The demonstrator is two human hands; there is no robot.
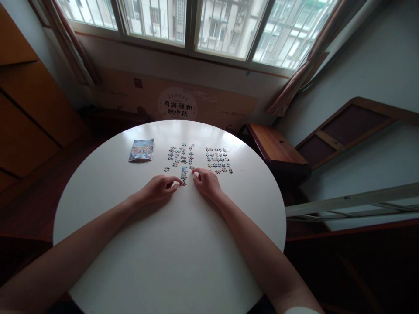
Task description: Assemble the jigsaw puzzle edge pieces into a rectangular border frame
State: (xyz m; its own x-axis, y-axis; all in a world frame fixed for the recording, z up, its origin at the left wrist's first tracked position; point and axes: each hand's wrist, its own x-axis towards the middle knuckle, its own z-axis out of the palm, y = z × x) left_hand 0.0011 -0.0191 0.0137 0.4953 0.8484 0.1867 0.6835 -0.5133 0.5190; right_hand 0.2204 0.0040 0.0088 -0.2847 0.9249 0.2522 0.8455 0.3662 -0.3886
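On a white round table (170,244), a narrow strip of joined jigsaw puzzle pieces (183,173) lies between my two hands. My left hand (162,186) is bent in from the left, its index finger and thumb closed at a small puzzle piece (183,184) by the strip's near end. From the right, my right hand (207,179) rests low over the table with curled fingers, the tips pinched at another puzzle piece (192,168) just right of the strip. The fingertips partly hide both pieces.
Loose puzzle pieces (174,152) lie scattered beyond the strip. More pieces stand in rows (218,158) to the right. A colourful printed picture sheet (141,150) lies at the left. Behind the table are a wooden side table (273,141) and a window (225,26).
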